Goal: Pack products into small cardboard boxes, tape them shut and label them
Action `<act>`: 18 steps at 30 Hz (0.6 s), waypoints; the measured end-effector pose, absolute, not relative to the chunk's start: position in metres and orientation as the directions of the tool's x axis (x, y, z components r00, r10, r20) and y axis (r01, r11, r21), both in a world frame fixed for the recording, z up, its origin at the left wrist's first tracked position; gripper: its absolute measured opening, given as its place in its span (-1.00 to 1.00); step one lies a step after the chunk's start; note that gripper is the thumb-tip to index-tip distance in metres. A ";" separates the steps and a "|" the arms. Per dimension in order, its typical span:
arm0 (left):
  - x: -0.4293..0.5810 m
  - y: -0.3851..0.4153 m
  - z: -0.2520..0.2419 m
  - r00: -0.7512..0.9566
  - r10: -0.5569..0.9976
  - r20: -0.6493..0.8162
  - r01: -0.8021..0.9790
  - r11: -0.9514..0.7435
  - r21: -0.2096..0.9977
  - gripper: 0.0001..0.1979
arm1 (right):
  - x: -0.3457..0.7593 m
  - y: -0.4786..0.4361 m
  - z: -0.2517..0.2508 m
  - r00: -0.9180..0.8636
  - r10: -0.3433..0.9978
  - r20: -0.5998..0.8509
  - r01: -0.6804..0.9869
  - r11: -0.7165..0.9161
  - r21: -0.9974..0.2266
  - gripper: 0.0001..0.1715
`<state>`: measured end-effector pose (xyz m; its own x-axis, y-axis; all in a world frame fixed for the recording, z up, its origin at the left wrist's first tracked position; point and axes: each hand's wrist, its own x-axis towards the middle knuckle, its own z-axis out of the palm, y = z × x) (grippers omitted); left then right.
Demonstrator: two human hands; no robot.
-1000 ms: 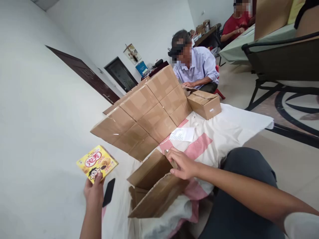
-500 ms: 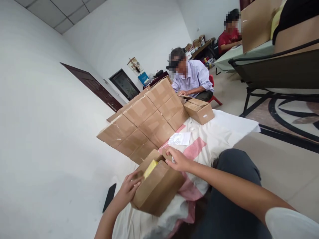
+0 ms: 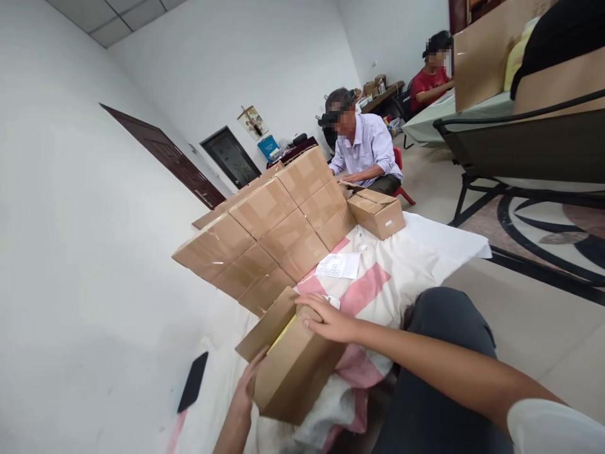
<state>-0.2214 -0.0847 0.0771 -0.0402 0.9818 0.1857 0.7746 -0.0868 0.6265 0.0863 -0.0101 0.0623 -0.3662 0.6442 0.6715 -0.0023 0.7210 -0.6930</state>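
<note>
A brown cardboard box (image 3: pixel 297 372) stands in front of me with its top partly open. One long flap (image 3: pixel 271 325) is raised on the far side, and a strip of something yellow (image 3: pixel 282 333) shows inside. My left hand (image 3: pixel 246 384) lies along the box's left end, fingers stretched and touching it near the top edge. My right hand (image 3: pixel 328 320) rests over the short end flap (image 3: pixel 309 312), fingers laid across it and the thumb apart. What lies under the right palm is hidden.
Stacked taped cartons (image 3: pixel 278 221) form a wall behind the box. A printed sheet (image 3: pixel 338 265), another carton (image 3: pixel 377 211) and a black phone-like slab (image 3: pixel 193 381) lie on the white-and-pink cloth (image 3: pixel 366 287). A co-worker (image 3: pixel 363 148) sits beyond; another person sits farther back.
My right hand has gone from pinching the upright end flap to lying over it, folded inward. My left hand has slid down the box's left end. The long far flap stands out more.
</note>
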 end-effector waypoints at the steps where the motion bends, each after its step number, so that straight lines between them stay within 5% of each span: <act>1: -0.223 -0.088 0.078 -0.055 0.965 0.258 0.809 -0.108 0.578 -0.39 | 0.084 -0.010 0.061 -0.336 0.675 0.657 -0.016 0.693 -0.721 -0.26; 5: -0.230 -0.096 0.089 -0.016 0.875 0.485 0.952 -0.135 0.275 -0.18 | 0.083 -0.004 0.061 -0.338 0.739 0.583 -0.023 0.613 -0.790 -0.05; 7: -0.225 -0.098 0.097 0.005 0.895 0.446 0.966 -0.120 0.230 -0.17 | 0.092 0.008 0.064 -0.285 0.840 0.462 0.069 0.499 -0.864 -0.29; 11: -0.195 -0.114 0.107 0.183 0.950 0.255 0.956 -0.232 0.181 -0.51 | 0.123 0.042 0.064 -0.173 0.969 0.175 0.288 0.220 -0.932 -0.73; 18: -0.191 -0.141 0.109 0.177 0.963 0.205 0.983 -0.183 0.012 -0.36 | 0.132 0.058 0.043 -0.213 0.971 -0.107 0.456 0.002 -0.890 -0.66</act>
<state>-0.1913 -0.1406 0.1092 0.1770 0.9626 0.2053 0.9830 -0.1833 0.0121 0.1318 0.0578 0.0428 -0.2131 0.9711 -0.1070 0.4560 0.0020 -0.8900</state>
